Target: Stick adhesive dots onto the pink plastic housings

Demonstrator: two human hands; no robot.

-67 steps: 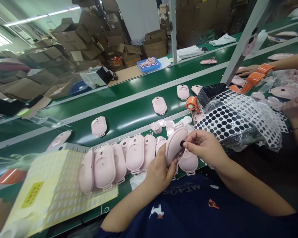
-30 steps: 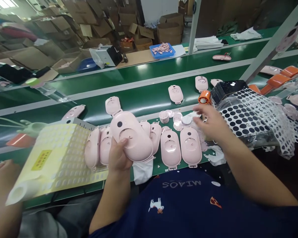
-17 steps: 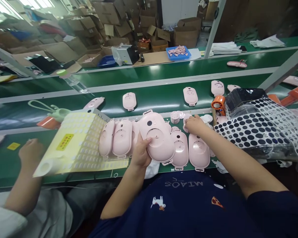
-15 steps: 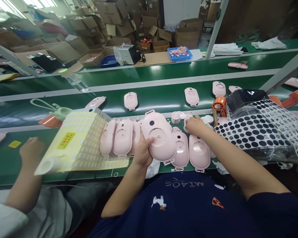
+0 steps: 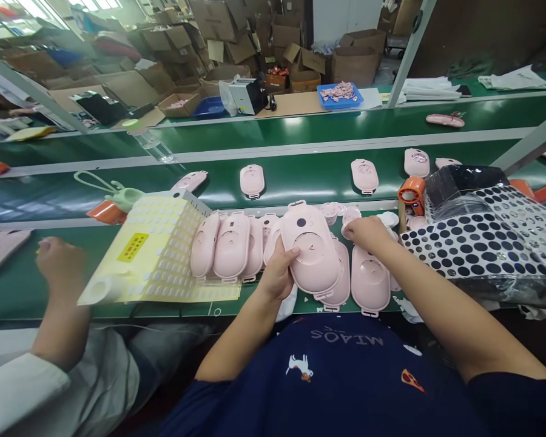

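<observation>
My left hand (image 5: 278, 273) grips a pale pink plastic casing (image 5: 316, 267), its thumb on the front face. The casing is tilted, with a round recess in the middle and a dark round spot near its top. Beyond it, my right hand (image 5: 368, 234) has its fingers pinched on a round pink disc (image 5: 351, 214). A small stack of similar discs (image 5: 331, 210) sits just left of those fingers. Under and beside the held casing lie more pink casings, one of them (image 5: 370, 285) below my right hand. Another row of casings (image 5: 231, 246) leans together on the left.
A yellow sticker sheet (image 5: 127, 267) drapes over a box at left. On the right are a sheet of black dots (image 5: 468, 237) and an orange handheld fan (image 5: 412, 191). Casings sit on the green belt (image 5: 300, 179). A co-worker's hand (image 5: 59, 261) is at far left.
The whole view has shifted, moving the scene slightly right. My left hand still holds the casing, and my right hand stays at the discs with its fingers pinched.
</observation>
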